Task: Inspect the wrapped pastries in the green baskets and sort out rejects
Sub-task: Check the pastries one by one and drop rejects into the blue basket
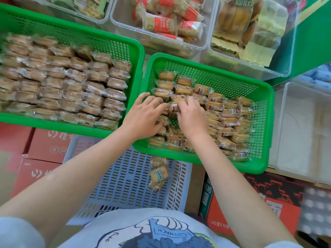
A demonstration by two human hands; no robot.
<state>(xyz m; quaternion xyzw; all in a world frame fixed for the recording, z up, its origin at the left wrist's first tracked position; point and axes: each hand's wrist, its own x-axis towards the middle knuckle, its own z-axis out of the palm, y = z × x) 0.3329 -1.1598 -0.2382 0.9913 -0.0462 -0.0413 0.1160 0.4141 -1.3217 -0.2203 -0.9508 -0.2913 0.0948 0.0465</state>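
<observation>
Pinching one pastry (174, 107), left hand (143, 117), right hand (192, 119) (fingers curled)

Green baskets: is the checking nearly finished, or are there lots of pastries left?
Looks partly done. The left green basket holds neat rows of pastries, likely already checked. A few packets lie in the white crate below, probably rejects. Right now the left hand and right hand handle one packet in the right green basket, where a loose pile remains.
</observation>
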